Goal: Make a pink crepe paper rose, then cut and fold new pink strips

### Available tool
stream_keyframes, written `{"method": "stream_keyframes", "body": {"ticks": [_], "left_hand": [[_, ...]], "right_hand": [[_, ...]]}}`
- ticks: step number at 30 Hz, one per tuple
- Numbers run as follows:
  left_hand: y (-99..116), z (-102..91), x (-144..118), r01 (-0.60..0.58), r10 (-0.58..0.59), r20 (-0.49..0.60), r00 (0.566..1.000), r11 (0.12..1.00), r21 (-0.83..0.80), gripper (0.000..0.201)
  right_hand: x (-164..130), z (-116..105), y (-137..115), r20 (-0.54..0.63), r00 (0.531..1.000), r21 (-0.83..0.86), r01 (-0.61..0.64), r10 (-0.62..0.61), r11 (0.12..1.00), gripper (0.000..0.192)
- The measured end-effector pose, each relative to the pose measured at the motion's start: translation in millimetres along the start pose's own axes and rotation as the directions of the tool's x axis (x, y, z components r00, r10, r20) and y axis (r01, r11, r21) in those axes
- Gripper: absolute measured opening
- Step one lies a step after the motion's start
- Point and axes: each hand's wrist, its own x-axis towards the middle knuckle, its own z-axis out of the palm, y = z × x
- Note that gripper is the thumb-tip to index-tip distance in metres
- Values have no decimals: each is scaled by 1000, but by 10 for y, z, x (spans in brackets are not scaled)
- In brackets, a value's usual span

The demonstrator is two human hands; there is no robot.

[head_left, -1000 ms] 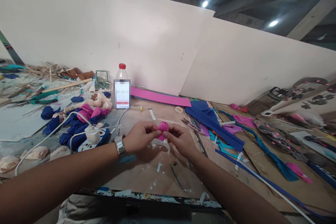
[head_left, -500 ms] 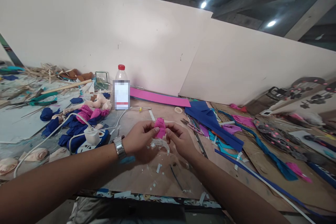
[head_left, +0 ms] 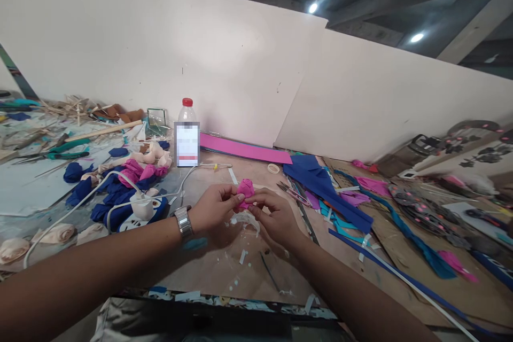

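Both my hands meet over the middle of the worktable (head_left: 224,272) on a small rolled pink fabric rose (head_left: 245,189). My left hand (head_left: 212,214), with a metal wristwatch (head_left: 183,222) on the wrist, pinches the rose from the left. My right hand (head_left: 273,216) holds it from the right, fingers curled across its lower part. Under the hands lies a whitish patch of dried glue and scraps (head_left: 245,223).
A red-capped plastic bottle (head_left: 186,133) stands behind the hands. To the left lie blue, pink and cream fabric roses (head_left: 120,179), a white power strip with a cable (head_left: 138,208) and pliers (head_left: 66,155). Blue fabric (head_left: 320,181), scissors (head_left: 292,191) and coloured strips lie to the right.
My right fingers have slid over the front of the pink rose, turning it a little between my hands. The hands stay in the same place above the table.
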Motion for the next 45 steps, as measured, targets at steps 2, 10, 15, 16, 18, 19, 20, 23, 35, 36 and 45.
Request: {"method": "stream_keyframes", "body": {"ticks": [2, 10, 15, 16, 18, 19, 20, 23, 35, 36, 45], "left_hand": [[-13, 1, 0, -20, 21, 21, 1000, 1000, -7, 38], [-22, 2, 0, -56, 55, 46, 997, 998, 22, 29], [1, 9, -24, -84, 81, 50, 995, 995, 56, 27], [0, 10, -29, -89, 86, 50, 995, 993, 72, 27], [-1, 12, -36, -89, 84, 52, 995, 991, 105, 29], [0, 13, -39, -84, 78, 58, 995, 990, 112, 30], [2, 14, -41, -79, 72, 69, 995, 991, 111, 31], [19, 15, -47, -69, 59, 98, 993, 992, 104, 35], [46, 22, -57, -36, 24, 100, 995, 992, 120, 32], [47, 23, -57, -32, 21, 92, 996, 993, 115, 33], [-78, -25, -16, -65, 49, 71, 996, 966, 250, 43]], "right_hand": [[10, -12, -19, -9, 1000, -15, 9, -10, 1000, 10], [-7, -16, -17, -5, 1000, -27, -3, 3, 1000, 10], [-17, -1, -18, -35, 998, -29, -57, 56, 998, 7], [-18, 0, -21, -38, 997, -29, -68, 67, 997, 8], [-21, 0, -24, -40, 995, -24, -92, 91, 995, 9], [-23, 1, -22, -41, 994, -18, -105, 104, 994, 10], [-27, 4, -18, -43, 992, -7, -118, 118, 993, 11], [-40, 16, 0, -52, 987, 63, -148, 152, 987, 16], [-34, 36, 24, -66, 988, 166, -124, 136, 978, 23], [-38, 33, 27, -63, 990, 148, -119, 129, 982, 21], [-16, -6, -52, 4, 1000, -63, 1, -1, 998, 14]]}}
